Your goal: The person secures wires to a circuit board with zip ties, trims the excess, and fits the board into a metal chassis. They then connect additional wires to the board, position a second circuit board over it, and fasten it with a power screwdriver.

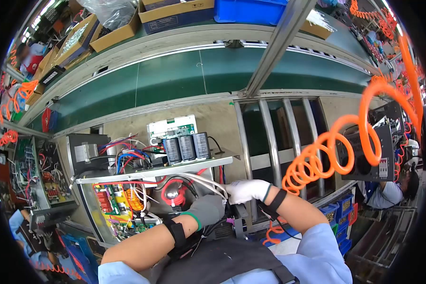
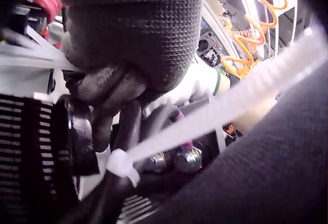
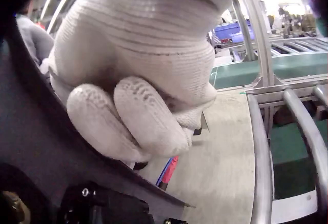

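An open metal chassis (image 1: pixel 154 175) with circuit boards, capacitors and coloured wiring lies on the bench before me. My left hand (image 1: pixel 207 209), in a grey glove, is at the chassis's front right corner. Its fingers curl round a black cable (image 2: pixel 130 126) in the left wrist view. A white cable tie (image 2: pixel 120 162) circles that cable, its long tail sticking out. My right hand (image 1: pixel 247 191), in a white glove, is curled close beside the left. White wires (image 1: pixel 208 182) run from the chassis to its fingertips, which are mostly hidden in the right wrist view.
An orange coiled air hose (image 1: pixel 324 158) hangs at the right, near my right forearm. Metal rollers (image 1: pixel 270 142) lie beyond the right hand. A green conveyor (image 1: pixel 170 73) runs behind the bench. Another open unit (image 1: pixel 42 175) stands at the left, a black-cased one (image 1: pixel 371 151) at the right.
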Demonstrator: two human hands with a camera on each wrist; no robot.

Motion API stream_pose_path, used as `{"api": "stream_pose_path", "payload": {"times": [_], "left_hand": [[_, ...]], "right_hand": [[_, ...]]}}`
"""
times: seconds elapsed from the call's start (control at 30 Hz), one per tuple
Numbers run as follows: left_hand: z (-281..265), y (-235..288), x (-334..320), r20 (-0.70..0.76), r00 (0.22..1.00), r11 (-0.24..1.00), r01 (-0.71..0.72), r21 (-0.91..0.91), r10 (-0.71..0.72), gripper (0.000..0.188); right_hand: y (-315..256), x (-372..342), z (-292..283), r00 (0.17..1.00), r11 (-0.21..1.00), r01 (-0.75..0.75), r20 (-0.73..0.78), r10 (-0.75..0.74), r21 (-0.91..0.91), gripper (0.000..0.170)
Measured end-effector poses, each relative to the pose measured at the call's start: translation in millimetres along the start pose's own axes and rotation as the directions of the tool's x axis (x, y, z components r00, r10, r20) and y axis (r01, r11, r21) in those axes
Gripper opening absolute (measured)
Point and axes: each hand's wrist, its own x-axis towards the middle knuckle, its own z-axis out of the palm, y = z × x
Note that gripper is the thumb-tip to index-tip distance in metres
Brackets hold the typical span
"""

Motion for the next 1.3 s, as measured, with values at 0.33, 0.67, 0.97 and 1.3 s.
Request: {"api": "stream_pose_path", "payload": {"times": [0.33,0.67,0.97,1.3], "left_hand": [[1,6,-12,-0.021,0.997,0.98,0.074,-0.185,-0.079,0.045],[35,-10,4,-0.296,0.938,0.746,-0.066,-0.663,-0.18,0.018],[26,-6,-14,-0.33,0.942,0.651,-0.212,-0.729,-0.062,0.014],[8,-13,-12,-0.36,0.933,0.96,-0.116,-0.255,0.017,0.024]], "right_hand": [[65,37,36,0.939,0.838,0.337,-0.222,-0.264,0.429,0.037],[48,37,16,0.959,0.958,0.282,-0.015,-0.282,0.039,0.04],[58,29,23,0.968,0.919,0.246,-0.039,-0.246,0.308,0.034],[63,6,27,0.852,0.838,0.395,-0.492,-0.18,0.377,0.039]]}}
